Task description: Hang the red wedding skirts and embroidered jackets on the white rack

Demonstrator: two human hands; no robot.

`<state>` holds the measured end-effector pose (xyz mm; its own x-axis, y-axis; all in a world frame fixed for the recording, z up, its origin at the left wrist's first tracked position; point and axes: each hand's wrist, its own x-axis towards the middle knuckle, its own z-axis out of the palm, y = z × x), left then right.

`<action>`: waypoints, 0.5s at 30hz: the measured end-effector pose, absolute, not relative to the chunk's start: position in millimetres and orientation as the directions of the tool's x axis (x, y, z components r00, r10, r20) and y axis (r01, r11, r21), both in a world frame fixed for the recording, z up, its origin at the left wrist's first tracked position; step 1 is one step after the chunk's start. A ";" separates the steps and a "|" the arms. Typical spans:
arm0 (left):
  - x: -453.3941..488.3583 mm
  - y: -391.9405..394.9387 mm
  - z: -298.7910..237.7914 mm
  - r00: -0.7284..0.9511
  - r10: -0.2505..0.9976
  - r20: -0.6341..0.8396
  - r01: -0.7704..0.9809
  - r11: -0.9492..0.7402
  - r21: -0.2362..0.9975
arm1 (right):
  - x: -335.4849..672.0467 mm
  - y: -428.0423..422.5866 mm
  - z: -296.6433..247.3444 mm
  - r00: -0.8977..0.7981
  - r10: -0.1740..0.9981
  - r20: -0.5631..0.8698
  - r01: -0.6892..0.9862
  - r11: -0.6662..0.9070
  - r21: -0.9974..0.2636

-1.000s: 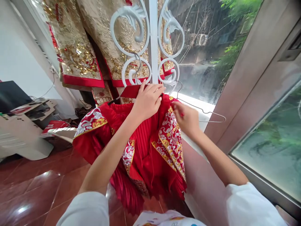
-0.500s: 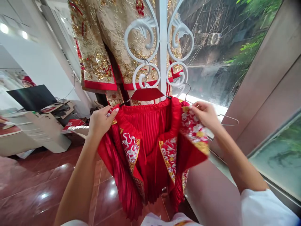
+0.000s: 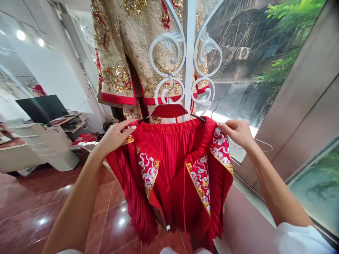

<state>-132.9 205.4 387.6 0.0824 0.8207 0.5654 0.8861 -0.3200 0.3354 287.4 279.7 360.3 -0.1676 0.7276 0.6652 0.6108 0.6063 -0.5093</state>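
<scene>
Below the left hand (image 3: 116, 139) spreads the tiled floor (image 3: 116, 211), and beyond the right hand (image 3: 239, 133) stands a tall window (image 3: 238, 31). A gold coat (image 3: 148, 42) hangs past both hands, higher than they are, and a white stand (image 3: 189, 63) rises in front of it, between the hands but farther off. The red skirt (image 3: 172, 148) hangs open between the two hands and drops well below them. The hands are apart, each pinching an upper corner of the cloth, thumb on the near face; the fingertips behind are hidden. To spread the top well, an even, gentle pull outward seems best, with both hands level so the waist does not skew, and the grip on the edge rather than on the raised silver-and-gold embroidery. Between the hands, a hanger (image 3: 169, 111) reaches the waist with its dark ends; too hard a tug might drag the cloth off them. Behind the right hand runs a bare wire hanger (image 3: 217, 104), worth avoiding with the fabric. Below and between the hands, a thin cord (image 3: 184, 197) dangles and could snag.
</scene>
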 end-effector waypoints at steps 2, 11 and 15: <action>-134.3 203.3 391.4 0.143 0.825 0.546 0.873 -0.365 0.323 | 283.0 290.6 371.7 -0.292 0.640 0.711 0.545 0.722 -0.426; -137.6 211.9 393.4 0.120 0.780 0.615 0.810 -0.435 0.393 | 267.6 314.3 372.7 -0.341 0.583 0.737 0.524 0.769 -0.366; -132.5 222.1 398.7 0.065 0.771 0.633 0.704 -0.485 0.519 | 255.4 322.6 393.1 -0.282 0.614 0.737 0.388 0.775 -0.498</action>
